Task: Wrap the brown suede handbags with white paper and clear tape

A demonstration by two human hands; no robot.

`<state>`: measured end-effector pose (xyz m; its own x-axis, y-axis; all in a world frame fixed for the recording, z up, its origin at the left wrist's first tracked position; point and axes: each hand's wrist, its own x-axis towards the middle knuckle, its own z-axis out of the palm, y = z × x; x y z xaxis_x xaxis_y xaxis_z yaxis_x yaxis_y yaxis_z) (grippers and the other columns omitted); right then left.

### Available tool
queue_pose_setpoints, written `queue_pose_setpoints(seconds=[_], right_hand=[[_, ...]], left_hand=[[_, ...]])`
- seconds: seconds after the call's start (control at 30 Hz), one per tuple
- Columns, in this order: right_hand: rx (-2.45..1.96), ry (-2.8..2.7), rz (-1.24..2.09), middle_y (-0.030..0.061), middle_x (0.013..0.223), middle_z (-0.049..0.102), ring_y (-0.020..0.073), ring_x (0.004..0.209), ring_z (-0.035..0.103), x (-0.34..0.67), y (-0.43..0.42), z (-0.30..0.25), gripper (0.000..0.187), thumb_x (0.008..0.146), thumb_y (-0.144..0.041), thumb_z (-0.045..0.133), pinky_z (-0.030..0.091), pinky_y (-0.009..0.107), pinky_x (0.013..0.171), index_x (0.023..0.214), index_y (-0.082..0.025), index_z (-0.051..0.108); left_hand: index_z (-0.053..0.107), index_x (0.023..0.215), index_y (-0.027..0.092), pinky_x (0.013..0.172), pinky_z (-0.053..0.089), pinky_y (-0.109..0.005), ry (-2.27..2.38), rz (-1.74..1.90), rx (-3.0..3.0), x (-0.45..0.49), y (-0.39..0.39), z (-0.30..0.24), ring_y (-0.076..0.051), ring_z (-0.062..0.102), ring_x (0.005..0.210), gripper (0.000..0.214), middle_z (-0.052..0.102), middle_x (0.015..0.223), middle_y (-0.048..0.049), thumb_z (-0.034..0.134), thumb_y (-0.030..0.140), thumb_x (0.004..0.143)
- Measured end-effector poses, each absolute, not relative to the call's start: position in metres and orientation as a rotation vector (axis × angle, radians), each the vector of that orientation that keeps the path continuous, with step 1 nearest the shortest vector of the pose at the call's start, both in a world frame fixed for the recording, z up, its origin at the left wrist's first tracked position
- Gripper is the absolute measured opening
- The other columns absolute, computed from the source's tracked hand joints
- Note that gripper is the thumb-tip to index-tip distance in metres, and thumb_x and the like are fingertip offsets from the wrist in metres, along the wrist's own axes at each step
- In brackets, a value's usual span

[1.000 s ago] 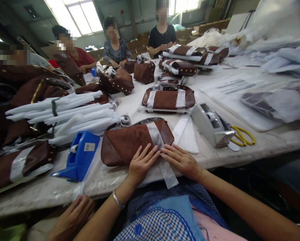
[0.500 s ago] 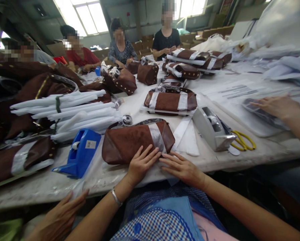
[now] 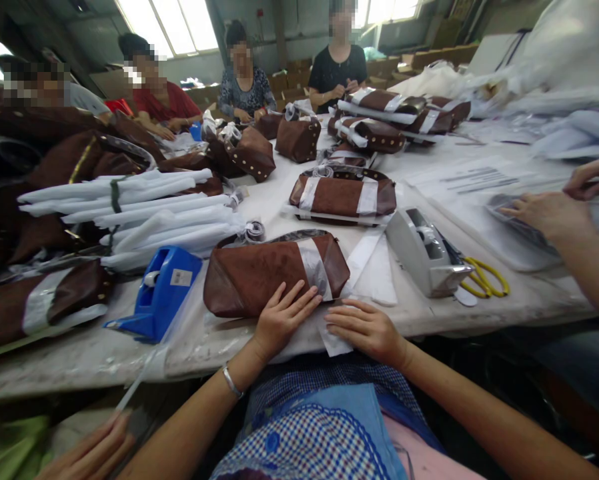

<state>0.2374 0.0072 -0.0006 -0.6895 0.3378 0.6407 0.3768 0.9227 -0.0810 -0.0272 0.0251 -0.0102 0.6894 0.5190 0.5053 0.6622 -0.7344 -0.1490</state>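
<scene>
A brown handbag (image 3: 252, 277) lies on its side at the table's front edge, with a band of clear film (image 3: 313, 263) around its right part. My left hand (image 3: 284, 321), a silver bracelet on its wrist, presses stretched fingers against the bag's lower front by the film. Just to the right, my right hand (image 3: 369, 331) has its fingers extended over a thin white sheet (image 3: 334, 340) at the table edge; its thumb is hidden. White strips (image 3: 379, 273) lie right of the bag.
A blue tape dispenser (image 3: 164, 293) stands left, a grey one (image 3: 424, 257) right, beside yellow-handled scissors (image 3: 484, 277). White paper rolls (image 3: 169, 220) and another wrapped bag (image 3: 342, 197) lie behind. A co-worker's hand (image 3: 94, 447) holds a strip at lower left; another co-worker's hands (image 3: 554, 213) work at right.
My right hand has shifted slightly, and more of the white sheet shows beneath it. The co-worker's hand at lower left has moved down with a strip. A second hand has appeared at right.
</scene>
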Motion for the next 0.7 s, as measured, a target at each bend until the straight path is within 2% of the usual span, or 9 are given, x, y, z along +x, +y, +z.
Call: queue_pose_setpoints(seconds=[0.13, 0.37, 0.53, 0.7], right_hand=[[-0.534, -2.358, -0.093, 0.0138, 0.132, 0.066, 0.0245, 0.135, 0.052, 0.237, 0.022, 0.010, 0.025, 0.095, -0.009, 0.056, 0.048, 0.048, 0.110, 0.118, -0.014, 0.065], [-0.553, -2.373, -0.127, 0.0117, 0.112, 0.075, 0.0182, 0.104, 0.071, 0.233, 0.042, 0.011, 0.031, 0.098, -0.009, 0.049, 0.057, 0.039, 0.100, 0.126, -0.016, 0.060], [-0.582, -2.315, -0.098, 0.0084, 0.102, 0.077, 0.0161, 0.093, 0.073, 0.230, 0.046, 0.012, 0.033, 0.097, -0.007, 0.046, 0.059, 0.032, 0.094, 0.123, -0.018, 0.063], [-0.690, -2.318, -0.040, 0.0064, 0.100, 0.077, 0.0167, 0.090, 0.073, 0.228, 0.049, 0.015, 0.029, 0.097, -0.012, 0.048, 0.058, 0.028, 0.087, 0.118, -0.020, 0.067]], left_hand=[[0.048, 0.145, 0.023, 0.119, 0.036, -0.050, -0.899, -0.645, -2.559, -0.027, 0.025, -0.010, -0.025, 0.045, 0.140, 0.046, 0.054, 0.147, -0.0045, 0.049, 0.018, 0.099], [0.048, 0.144, 0.024, 0.120, 0.034, -0.049, -0.915, -0.640, -2.558, -0.027, 0.025, -0.010, -0.023, 0.043, 0.142, 0.046, 0.054, 0.147, -0.0054, 0.049, 0.015, 0.099], [0.051, 0.141, 0.023, 0.123, 0.029, -0.047, -0.865, -0.731, -2.540, -0.030, 0.027, -0.013, -0.020, 0.050, 0.137, 0.044, 0.065, 0.135, -0.0044, 0.050, 0.013, 0.099], [0.055, 0.136, 0.021, 0.122, 0.030, -0.048, -0.876, -0.767, -2.538, -0.027, 0.025, -0.013, -0.019, 0.055, 0.132, 0.039, 0.068, 0.128, -0.0052, 0.048, 0.013, 0.099]])
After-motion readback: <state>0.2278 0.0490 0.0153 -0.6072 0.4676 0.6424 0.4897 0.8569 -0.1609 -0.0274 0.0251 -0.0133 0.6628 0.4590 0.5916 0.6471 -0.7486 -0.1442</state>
